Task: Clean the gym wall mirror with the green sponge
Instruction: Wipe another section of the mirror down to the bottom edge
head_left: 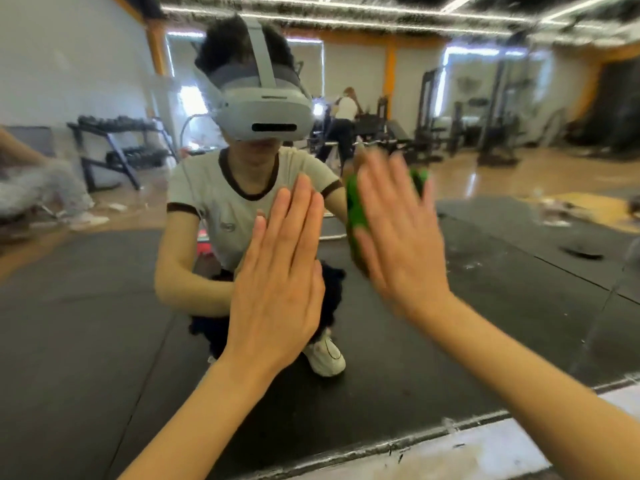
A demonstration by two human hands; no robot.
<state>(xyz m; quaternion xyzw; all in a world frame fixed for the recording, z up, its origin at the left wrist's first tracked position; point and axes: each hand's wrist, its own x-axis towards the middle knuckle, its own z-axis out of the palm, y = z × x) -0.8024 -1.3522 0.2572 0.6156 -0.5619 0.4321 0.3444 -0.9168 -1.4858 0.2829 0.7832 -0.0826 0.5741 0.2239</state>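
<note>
The wall mirror (104, 306) fills nearly the whole view and shows my crouching reflection. My left hand (277, 271) lies flat against the glass, fingers straight and together, pointing up. My right hand (401, 237) is blurred and presses the green sponge (356, 209) against the glass with spread, straight fingers. Most of the sponge is hidden behind that hand; green edges show at its left side and beyond the fingertips at the upper right.
The mirror's bottom edge (450, 431) runs diagonally at the lower right, above a pale strip of floor or ledge (502, 452). Reflected in the glass are black floor mats, a dumbbell rack (117, 147), weight machines (485, 116) and another person far back.
</note>
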